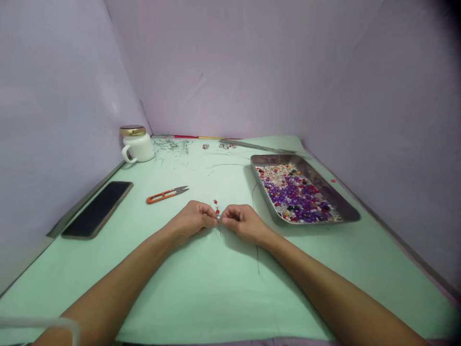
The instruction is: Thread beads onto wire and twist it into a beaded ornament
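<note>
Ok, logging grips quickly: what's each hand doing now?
Left hand: closed, pinching the beaded wire.
Right hand: closed, pinching the same beaded wire.

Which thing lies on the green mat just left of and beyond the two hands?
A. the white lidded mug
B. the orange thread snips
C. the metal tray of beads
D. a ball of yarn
B. The orange thread snips lie on the mat just beyond the left hand; the metal tray of beads sits to the right of the right hand, and the white lidded mug stands far back.
</note>
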Tool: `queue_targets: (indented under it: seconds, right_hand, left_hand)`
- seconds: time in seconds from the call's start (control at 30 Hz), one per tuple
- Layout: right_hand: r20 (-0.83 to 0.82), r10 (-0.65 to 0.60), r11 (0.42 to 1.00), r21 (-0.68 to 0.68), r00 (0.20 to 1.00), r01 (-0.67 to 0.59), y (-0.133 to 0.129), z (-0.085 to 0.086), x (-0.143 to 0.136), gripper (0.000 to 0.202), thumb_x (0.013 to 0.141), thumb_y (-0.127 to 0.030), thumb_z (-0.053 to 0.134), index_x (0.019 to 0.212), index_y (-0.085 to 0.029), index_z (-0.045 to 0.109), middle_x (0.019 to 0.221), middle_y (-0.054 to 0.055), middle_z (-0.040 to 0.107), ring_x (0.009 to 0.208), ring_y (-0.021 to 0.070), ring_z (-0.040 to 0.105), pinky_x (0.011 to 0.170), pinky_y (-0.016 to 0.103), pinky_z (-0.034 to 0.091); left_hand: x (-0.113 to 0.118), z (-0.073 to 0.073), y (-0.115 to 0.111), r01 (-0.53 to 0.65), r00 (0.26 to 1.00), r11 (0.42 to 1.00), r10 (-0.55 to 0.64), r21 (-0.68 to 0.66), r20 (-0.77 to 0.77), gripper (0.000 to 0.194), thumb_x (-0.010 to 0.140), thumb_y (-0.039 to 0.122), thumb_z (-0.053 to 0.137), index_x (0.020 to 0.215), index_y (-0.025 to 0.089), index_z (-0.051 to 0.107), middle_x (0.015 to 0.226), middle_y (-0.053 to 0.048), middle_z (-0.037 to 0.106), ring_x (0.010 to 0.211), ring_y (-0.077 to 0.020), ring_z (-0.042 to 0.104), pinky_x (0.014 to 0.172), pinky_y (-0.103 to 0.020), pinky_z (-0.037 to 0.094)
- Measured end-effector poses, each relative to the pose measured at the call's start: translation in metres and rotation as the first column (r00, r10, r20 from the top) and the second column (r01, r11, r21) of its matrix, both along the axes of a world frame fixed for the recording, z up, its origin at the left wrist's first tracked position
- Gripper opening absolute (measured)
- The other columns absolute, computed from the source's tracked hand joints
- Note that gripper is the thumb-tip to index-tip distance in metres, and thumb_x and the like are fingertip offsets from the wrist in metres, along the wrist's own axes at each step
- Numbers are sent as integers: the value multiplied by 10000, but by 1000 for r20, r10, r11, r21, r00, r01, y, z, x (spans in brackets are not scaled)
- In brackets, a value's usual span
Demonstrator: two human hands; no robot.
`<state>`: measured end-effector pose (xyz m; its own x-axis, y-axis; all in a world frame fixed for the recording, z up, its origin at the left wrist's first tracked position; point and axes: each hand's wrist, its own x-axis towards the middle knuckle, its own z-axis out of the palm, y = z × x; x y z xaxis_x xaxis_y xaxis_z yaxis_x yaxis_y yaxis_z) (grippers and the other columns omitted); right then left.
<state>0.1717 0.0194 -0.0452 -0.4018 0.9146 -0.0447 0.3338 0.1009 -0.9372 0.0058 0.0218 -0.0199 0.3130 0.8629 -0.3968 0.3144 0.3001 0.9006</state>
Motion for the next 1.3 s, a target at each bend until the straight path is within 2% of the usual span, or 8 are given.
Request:
queue_targets:
  seconds: [0.13,0.4,0.77,0.97,1.3]
  right_hand:
    - [22,1,1000,12,1000,-1,0,0,0,78,661,-200,485,642,-152,544,545,-35,456,515,87,367,486,204,284]
    - [-34,1,999,-47,999,-3,1,2,-1,87,654,-223,489,633,-153,537,502,-50,403,470,76,313,451,201,248]
    - [-45,49,999,-12,998,-49,-1,2,-1,75,667,-196,480,639,-149,531,544,-40,427,508,77,337,476,199,265]
    - [-88,36,995,-86,995,-44,-1,4,0,76,678,-209,487,640,-156,526,463,-62,399,439,69,330,432,196,249]
    - [-122,-53,990,-134,991,36,-3,10,-3,59,652,-196,555,665,-140,572,485,-32,501,431,72,422,423,192,323]
  left_hand:
    - [0,-1,0,-10,1000,1000,10,14,-9,36,569,155,546,589,125,543,379,68,348,374,-43,253,384,-203,154]
    - [-1,1,-2,37,999,999,-37,13,17,62,577,163,564,625,125,555,406,74,345,393,-43,257,396,-201,169]
    - [1,1,-1,-26,1000,1000,26,1,-1,48,534,135,577,566,123,543,365,79,340,365,-34,230,386,-199,149]
    - [0,1,-1,-21,1000,1000,21,-5,2,62,554,164,578,597,132,545,377,77,338,367,-37,239,382,-199,146]
    - [0,-1,-1,-12,1000,999,12,32,-14,51,568,171,568,585,127,551,398,64,362,384,-44,272,392,-205,184]
